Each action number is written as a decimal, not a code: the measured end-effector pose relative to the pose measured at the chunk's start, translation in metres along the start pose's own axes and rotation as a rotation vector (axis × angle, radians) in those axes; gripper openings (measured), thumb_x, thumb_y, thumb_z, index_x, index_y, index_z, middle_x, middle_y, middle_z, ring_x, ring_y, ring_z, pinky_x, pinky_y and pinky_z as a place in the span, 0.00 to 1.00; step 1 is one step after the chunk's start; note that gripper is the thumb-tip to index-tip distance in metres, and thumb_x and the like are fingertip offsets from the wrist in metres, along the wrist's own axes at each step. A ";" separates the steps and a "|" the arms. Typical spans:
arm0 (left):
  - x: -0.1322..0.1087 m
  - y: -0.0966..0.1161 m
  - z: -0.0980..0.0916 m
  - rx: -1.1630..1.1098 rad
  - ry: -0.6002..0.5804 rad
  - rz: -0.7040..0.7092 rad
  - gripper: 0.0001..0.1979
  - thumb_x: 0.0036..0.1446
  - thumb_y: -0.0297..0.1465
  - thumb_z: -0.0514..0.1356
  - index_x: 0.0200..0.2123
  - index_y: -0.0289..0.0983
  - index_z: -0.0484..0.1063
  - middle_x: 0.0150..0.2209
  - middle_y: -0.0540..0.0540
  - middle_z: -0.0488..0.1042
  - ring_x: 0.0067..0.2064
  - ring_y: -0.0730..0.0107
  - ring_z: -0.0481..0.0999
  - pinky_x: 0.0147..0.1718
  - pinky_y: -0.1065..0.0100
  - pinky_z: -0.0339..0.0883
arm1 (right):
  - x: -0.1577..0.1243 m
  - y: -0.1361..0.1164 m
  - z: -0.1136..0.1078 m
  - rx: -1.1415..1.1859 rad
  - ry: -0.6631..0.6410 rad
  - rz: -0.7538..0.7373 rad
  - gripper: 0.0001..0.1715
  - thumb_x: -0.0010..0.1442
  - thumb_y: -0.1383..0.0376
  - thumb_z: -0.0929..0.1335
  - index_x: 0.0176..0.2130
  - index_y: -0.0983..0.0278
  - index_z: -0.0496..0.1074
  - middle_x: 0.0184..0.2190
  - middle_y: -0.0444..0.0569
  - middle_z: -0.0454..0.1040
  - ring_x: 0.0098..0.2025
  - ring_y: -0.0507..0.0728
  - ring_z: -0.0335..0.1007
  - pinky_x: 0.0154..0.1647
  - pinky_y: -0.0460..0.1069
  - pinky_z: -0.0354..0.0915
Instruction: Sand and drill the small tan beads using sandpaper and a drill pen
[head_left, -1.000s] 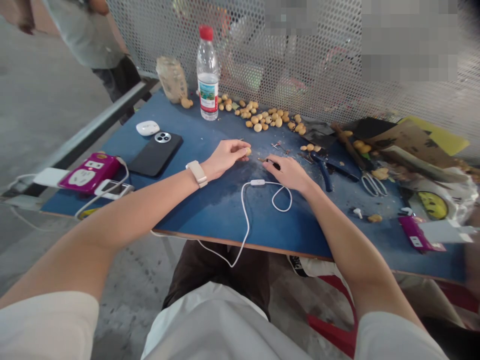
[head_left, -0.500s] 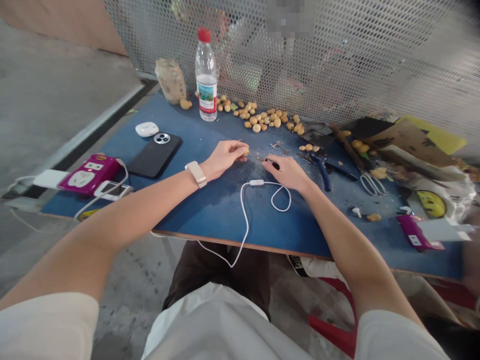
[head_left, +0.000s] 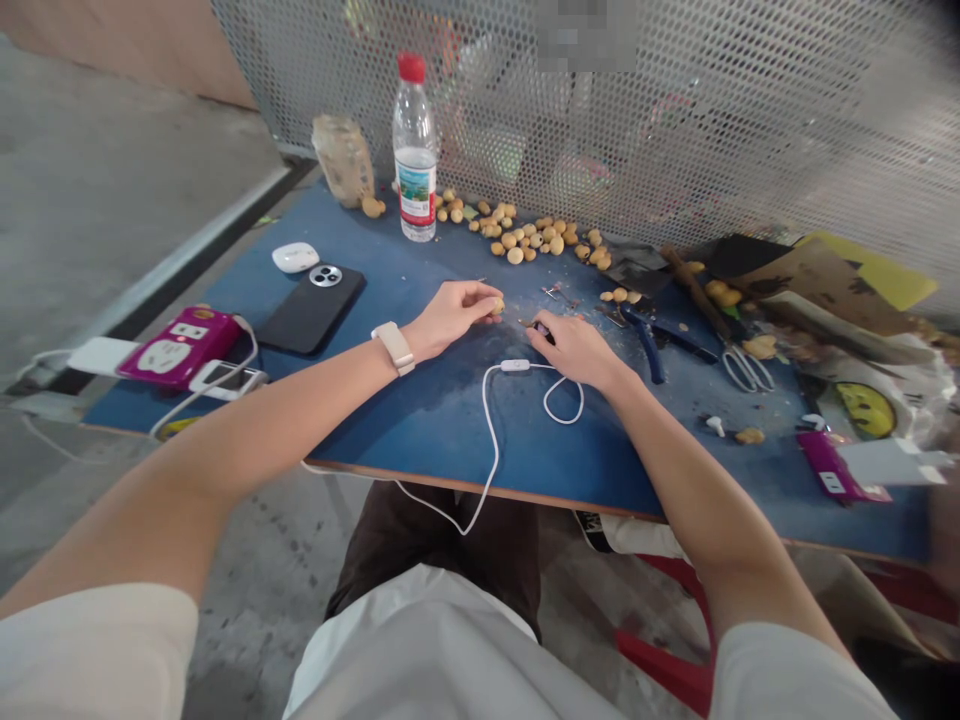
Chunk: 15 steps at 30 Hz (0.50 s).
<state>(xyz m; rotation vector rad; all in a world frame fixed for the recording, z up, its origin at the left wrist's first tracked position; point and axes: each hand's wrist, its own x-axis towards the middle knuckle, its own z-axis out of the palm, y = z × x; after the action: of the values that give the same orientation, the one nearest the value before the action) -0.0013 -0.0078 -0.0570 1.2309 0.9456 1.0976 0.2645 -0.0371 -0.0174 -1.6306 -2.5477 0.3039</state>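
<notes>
My left hand [head_left: 459, 318], with a pale band on the wrist, pinches a small yellowish-tan round piece [head_left: 499, 304] between thumb and fingertips. Facing it, my right hand [head_left: 576, 346] is closed around a small dark-handled tool [head_left: 541, 329] whose thin tip points left toward the piece. A narrow gap separates tip and piece. Most of the tool's body is hidden by my fingers, so its exact kind is unclear. Just in front of my right hand lies a white cable with an inline switch [head_left: 515, 366], looping on the blue table [head_left: 420, 430].
Several tan round pieces [head_left: 556, 243] lie along the mesh panel beside a water bottle [head_left: 417, 180] and a jar [head_left: 343, 165]. A phone [head_left: 311, 312] and purple power strip [head_left: 178, 350] sit left. Blue-handled pliers [head_left: 646, 345], scissors [head_left: 746, 368] and bags [head_left: 877, 370] crowd the right.
My left hand has shifted slightly right with the round piece. My right hand has turned a little, and the dark tool's angle has changed slightly.
</notes>
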 end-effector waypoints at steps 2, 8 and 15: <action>0.000 -0.001 -0.001 0.003 -0.002 0.001 0.04 0.78 0.22 0.73 0.50 0.34 0.90 0.47 0.41 0.92 0.45 0.68 0.91 0.60 0.59 0.85 | 0.000 -0.002 0.000 -0.014 -0.011 0.001 0.21 0.89 0.51 0.61 0.56 0.58 0.79 0.48 0.60 0.91 0.51 0.71 0.87 0.49 0.58 0.66; 0.003 -0.006 -0.003 -0.001 -0.014 0.013 0.04 0.77 0.23 0.75 0.52 0.34 0.90 0.49 0.40 0.93 0.48 0.67 0.92 0.64 0.58 0.85 | 0.001 -0.009 -0.002 -0.097 -0.052 0.015 0.24 0.91 0.52 0.61 0.59 0.60 0.80 0.52 0.64 0.92 0.53 0.73 0.89 0.51 0.58 0.68; 0.003 -0.006 -0.005 0.019 -0.038 0.025 0.09 0.76 0.24 0.74 0.56 0.33 0.91 0.54 0.39 0.94 0.54 0.63 0.94 0.72 0.52 0.84 | -0.002 -0.014 -0.006 -0.114 -0.088 0.019 0.26 0.93 0.52 0.59 0.61 0.62 0.80 0.54 0.65 0.93 0.55 0.72 0.89 0.50 0.57 0.68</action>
<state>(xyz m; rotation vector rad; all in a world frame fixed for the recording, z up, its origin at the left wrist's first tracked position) -0.0048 -0.0038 -0.0637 1.2777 0.9153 1.0835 0.2537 -0.0436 -0.0085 -1.7182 -2.6616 0.2409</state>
